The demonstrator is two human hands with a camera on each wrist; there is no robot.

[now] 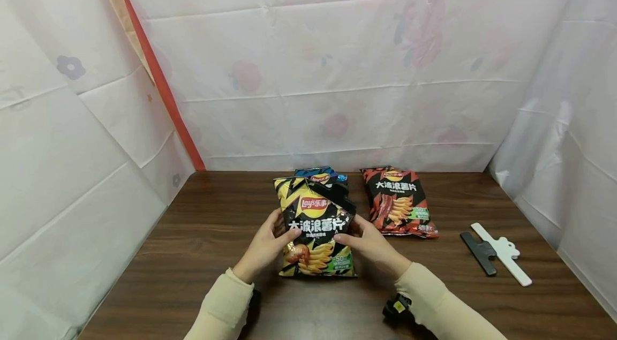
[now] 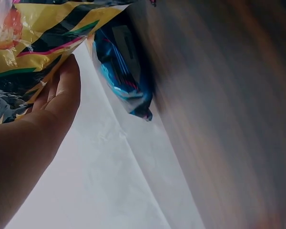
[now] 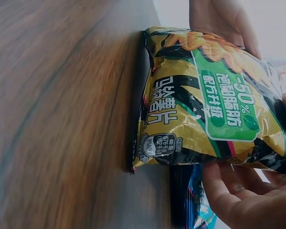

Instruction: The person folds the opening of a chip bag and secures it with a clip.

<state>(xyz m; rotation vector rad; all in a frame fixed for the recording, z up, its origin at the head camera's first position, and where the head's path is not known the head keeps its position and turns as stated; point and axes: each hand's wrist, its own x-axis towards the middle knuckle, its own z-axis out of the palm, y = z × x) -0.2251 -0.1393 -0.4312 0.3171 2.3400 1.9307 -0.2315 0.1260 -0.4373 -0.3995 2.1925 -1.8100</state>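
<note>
A yellow and black potato chip bag (image 1: 313, 233) stands tilted up between both hands near the middle of the table. My left hand (image 1: 267, 243) grips its left side, thumb on the front and fingers behind. From the other side my right hand (image 1: 373, 246) holds it the same way, its fingers under the bag's edge in the right wrist view. A black bag clip (image 1: 332, 197) slants across the bag's upper right corner. Behind it lies a blue chip bag (image 1: 318, 173), mostly hidden in the head view; its end (image 2: 121, 71) shows in the left wrist view.
A red chip bag (image 1: 397, 203) lies at the back, right of the hands. On the table's right side are a black clip (image 1: 477, 253) and a white clip (image 1: 501, 254), side by side. White patterned sheets (image 1: 313, 61) wall the brown wooden table (image 1: 193, 243) at back and sides.
</note>
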